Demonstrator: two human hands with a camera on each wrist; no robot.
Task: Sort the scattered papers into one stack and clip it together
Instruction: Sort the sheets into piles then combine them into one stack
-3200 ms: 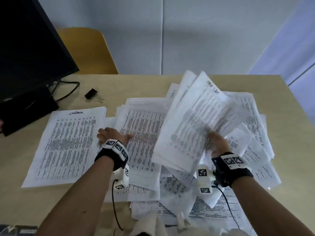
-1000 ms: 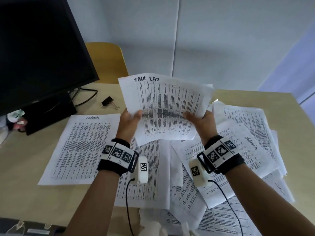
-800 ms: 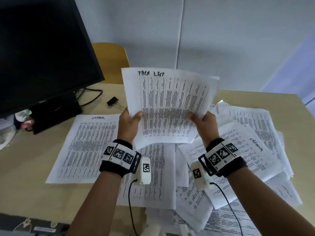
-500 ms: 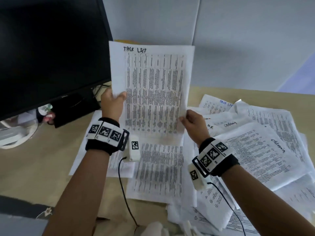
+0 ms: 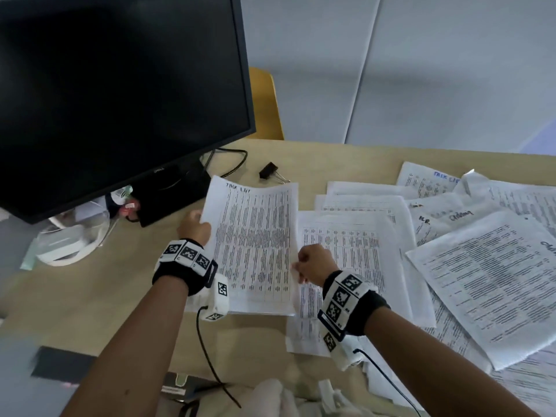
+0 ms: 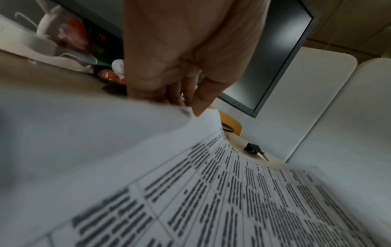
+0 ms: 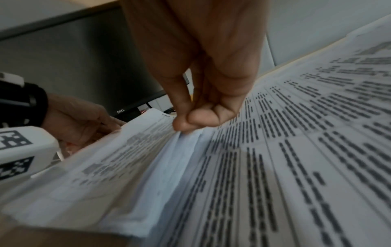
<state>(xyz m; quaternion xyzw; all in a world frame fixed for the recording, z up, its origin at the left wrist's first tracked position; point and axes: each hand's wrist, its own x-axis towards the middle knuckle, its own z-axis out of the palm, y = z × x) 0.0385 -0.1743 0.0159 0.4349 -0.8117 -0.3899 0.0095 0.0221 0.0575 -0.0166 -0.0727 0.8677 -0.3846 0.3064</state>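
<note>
The "Task List" stack [image 5: 255,251] sits low over the desk [image 5: 90,290] in front of the monitor [image 5: 120,85], its near left corner hidden by the left wrist camera. The left hand [image 5: 194,227] grasps its left edge, the fingers tucked under the sheets out of sight. The right hand [image 5: 313,267] pinches the right edge between thumb and fingertips [image 7: 180,124]. Scattered papers [image 5: 481,281] overlap to the right, running off frame. The binder clip [image 5: 269,171] lies just beyond the stack.

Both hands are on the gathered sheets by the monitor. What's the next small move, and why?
Probably set the stack flat and let go, then reach right for more. The left hand and right hand pinch its side edges, loose papers still lie scattered to the right, and the binder clip lies unused.
</note>
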